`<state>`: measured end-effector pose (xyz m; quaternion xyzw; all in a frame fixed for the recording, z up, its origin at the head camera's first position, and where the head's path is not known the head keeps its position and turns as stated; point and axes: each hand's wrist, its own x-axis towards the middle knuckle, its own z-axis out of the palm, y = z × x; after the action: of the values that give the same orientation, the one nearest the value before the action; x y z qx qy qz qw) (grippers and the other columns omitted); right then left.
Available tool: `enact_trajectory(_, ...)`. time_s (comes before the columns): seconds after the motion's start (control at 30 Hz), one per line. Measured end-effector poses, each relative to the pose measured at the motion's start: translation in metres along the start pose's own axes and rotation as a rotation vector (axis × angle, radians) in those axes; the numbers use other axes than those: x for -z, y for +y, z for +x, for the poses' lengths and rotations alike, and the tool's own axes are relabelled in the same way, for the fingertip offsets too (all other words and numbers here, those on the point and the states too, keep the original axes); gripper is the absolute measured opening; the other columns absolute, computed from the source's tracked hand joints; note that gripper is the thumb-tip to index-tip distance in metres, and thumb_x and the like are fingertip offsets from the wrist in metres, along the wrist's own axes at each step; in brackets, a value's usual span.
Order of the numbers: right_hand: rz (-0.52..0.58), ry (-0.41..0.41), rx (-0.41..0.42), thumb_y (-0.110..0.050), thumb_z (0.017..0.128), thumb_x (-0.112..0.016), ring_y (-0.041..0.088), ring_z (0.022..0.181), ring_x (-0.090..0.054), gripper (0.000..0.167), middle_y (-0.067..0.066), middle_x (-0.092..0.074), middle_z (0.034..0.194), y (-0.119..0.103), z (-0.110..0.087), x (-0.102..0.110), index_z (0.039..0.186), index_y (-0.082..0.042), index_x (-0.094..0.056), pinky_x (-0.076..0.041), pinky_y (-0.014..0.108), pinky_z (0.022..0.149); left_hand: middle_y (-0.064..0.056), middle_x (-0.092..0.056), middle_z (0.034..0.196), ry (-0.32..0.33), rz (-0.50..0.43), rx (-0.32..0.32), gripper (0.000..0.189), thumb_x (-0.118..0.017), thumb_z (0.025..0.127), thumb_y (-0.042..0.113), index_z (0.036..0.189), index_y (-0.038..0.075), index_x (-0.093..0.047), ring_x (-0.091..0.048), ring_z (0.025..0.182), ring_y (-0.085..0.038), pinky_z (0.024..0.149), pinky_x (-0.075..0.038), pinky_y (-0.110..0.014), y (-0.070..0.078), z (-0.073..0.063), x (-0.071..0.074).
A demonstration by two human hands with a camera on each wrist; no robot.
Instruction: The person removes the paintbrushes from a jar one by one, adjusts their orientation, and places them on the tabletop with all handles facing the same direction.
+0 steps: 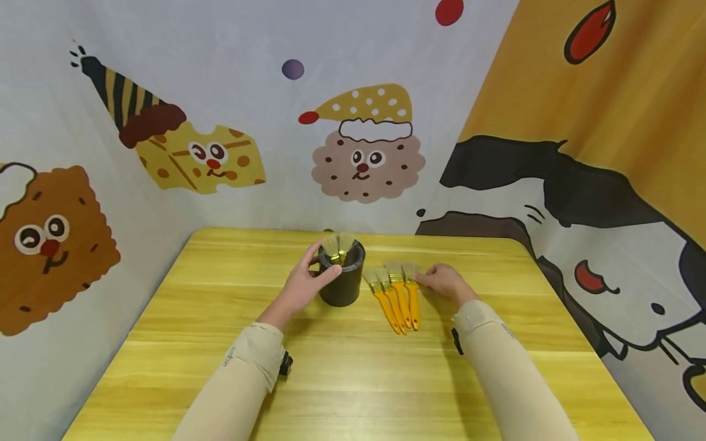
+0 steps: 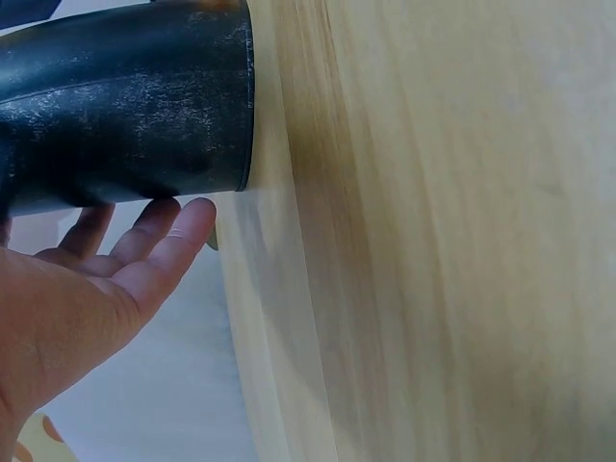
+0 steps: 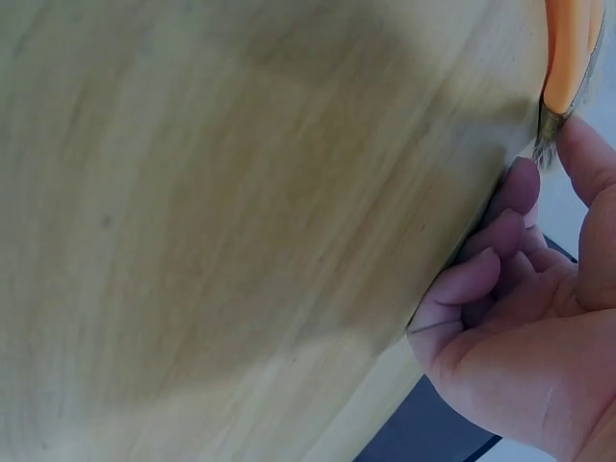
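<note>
A black cylindrical cup stands upright on the table. Bristle ends of paintbrushes stick up out of it. My left hand holds the cup from its left side, thumb at the rim; the left wrist view shows fingertips along the cup's wall. To the right of the cup, several flat paintbrushes with orange handles lie fanned out, bristles pointing away from me. With thumb and fingertips, my right hand pinches the rightmost paintbrush near its bristles; the other fingers are curled.
The wood-grain table ends at a patterned cloth that hangs behind it. Another cloth side, orange with a cartoon cow, borders the table's right edge.
</note>
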<state>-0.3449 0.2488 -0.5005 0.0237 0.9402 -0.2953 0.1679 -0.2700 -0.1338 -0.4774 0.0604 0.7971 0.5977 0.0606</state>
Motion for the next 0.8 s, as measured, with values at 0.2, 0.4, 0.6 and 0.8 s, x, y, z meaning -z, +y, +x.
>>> enact_trajectory(0.2,0.000,0.016,-0.032,-0.053,0.105,-0.064,0.022,0.082,-0.053,0.047,0.008,-0.061,0.093,-0.0033,-0.0007,-0.0020,0.102,-0.007,-0.061,-0.044,0.033,0.069,-0.015,-0.035,0.171,-0.030,-0.017,0.030,0.087,-0.072,0.100,0.056,0.169,0.048,-0.019,-0.054,0.143,-0.047,0.115,-0.047,-0.064,0.0070,-0.0022,0.0018)
enact_trajectory(0.4,-0.013,0.003,-0.054,-0.061,0.101,-0.066,0.020,0.074,-0.047,0.053,0.006,-0.054,0.085,-0.0043,0.0008,-0.0015,0.094,-0.009,-0.057,-0.042,0.034,0.065,-0.012,-0.036,0.171,-0.014,-0.018,0.016,0.086,-0.072,0.098,0.060,0.167,0.053,-0.020,-0.055,0.142,-0.046,0.115,-0.048,-0.063,0.0026,-0.0011,-0.0004)
enact_trajectory(0.6,-0.028,-0.005,-0.074,-0.064,0.100,-0.066,0.021,0.074,-0.048,0.056,0.006,-0.053,0.085,-0.0063,0.0006,-0.0013,0.094,-0.009,-0.057,-0.042,0.034,0.065,-0.014,-0.035,0.171,-0.028,-0.022,0.036,0.087,-0.072,0.100,0.055,0.169,0.048,-0.019,-0.055,0.143,-0.046,0.117,-0.046,-0.063,0.0037,0.0006,-0.0006)
enact_trajectory(0.8,-0.025,-0.007,-0.074,-0.064,0.100,-0.066,0.026,0.090,-0.055,0.058,0.010,-0.060,0.100,-0.0071,-0.0016,-0.0020,0.106,-0.006,-0.060,-0.047,0.037,0.073,-0.016,-0.033,0.172,-0.040,-0.022,0.047,0.087,-0.070,0.102,0.051,0.171,0.044,-0.017,-0.054,0.143,-0.046,0.116,-0.046,-0.063,0.0046,0.0006,0.0007)
